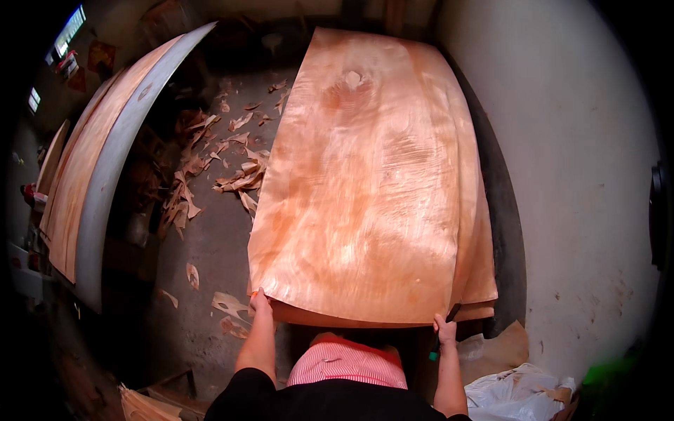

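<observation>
A large, thin sheet of wood veneer (358,189) lies in front of me on a stack of similar sheets (481,270), with a pale patch near its far end. My left hand (260,303) is closed on the sheet's near left corner; a small orange bit shows by its fingers, too little to name. At the near right corner, my right hand (444,330) is closed around a slim black tool with a green end (434,355). Its fingers are against the sheet's edge, and whether they also pinch the veneer is hard to see.
Torn veneer scraps (242,175) litter the floor left of the stack. Farther left, more sheets lie on a pale-edged table (123,161). A white wall (562,140) runs along the right. A white plastic bag (519,386) sits at the lower right.
</observation>
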{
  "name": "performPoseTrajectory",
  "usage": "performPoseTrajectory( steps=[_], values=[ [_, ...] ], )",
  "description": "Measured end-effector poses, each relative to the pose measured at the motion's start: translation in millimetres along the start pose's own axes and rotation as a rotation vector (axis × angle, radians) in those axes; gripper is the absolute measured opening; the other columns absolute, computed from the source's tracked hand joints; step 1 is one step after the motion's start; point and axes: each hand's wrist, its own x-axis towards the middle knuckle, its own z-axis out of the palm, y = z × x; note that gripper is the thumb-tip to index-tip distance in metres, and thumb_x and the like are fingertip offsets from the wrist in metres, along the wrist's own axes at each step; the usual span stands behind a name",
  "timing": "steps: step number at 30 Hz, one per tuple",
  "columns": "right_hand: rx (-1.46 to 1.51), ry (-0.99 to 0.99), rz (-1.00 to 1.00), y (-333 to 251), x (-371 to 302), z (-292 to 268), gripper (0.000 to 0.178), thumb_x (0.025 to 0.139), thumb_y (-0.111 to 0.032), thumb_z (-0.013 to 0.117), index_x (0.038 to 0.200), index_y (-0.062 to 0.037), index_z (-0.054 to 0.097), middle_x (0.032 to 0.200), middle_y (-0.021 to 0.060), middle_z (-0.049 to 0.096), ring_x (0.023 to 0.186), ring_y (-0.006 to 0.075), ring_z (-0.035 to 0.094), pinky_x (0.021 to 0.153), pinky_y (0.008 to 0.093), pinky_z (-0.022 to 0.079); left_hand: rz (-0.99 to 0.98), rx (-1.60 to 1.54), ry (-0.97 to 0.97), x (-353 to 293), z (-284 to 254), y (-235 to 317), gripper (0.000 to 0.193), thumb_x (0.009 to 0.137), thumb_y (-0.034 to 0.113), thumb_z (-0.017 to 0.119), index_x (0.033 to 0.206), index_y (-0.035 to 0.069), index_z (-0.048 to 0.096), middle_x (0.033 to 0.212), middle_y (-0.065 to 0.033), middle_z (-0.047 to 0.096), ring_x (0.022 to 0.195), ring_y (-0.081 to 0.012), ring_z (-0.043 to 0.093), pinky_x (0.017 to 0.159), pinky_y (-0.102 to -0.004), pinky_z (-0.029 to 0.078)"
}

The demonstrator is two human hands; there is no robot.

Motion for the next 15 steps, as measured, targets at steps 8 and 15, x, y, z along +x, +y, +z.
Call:
performPoseTrajectory(
  steps=[8, 15],
  values=[
    [-0.013, -0.007, 0.001, 42.9, 72.0, -6.4, 0.01, 0.078, -0.003, 0.055, 0.074, -0.0057, 0.046, 0.057, -0.0019, 0.044, 0.042, 0.0068, 0.04, 0.038, 0.0214, 0.031, 0.119, 0.03, -0.008, 34.3, 38.4, -79.1, 0.009, 0.077, 0.015, 0.06, 0.083, 0.012, 0.054, 0.075, 0.0024, 0.054, 0.062, -0.0107, 0.05, 0.045, -0.0243, 0.039],
    [-0.272, 0.062, -0.045, 113.1, 103.2, -36.2, 0.011, 0.079, -0.003, 0.054, 0.086, -0.0028, 0.046, 0.06, 0.0004, 0.046, 0.043, 0.0073, 0.041, 0.038, 0.0211, 0.032, -0.155, -0.026, 0.028, 12.0, 34.4, -157.4, 0.019, 0.078, 0.019, 0.059, 0.088, 0.003, 0.058, 0.075, -0.0023, 0.057, 0.061, -0.0123, 0.051, 0.054, -0.0229, 0.04]
  ],
)
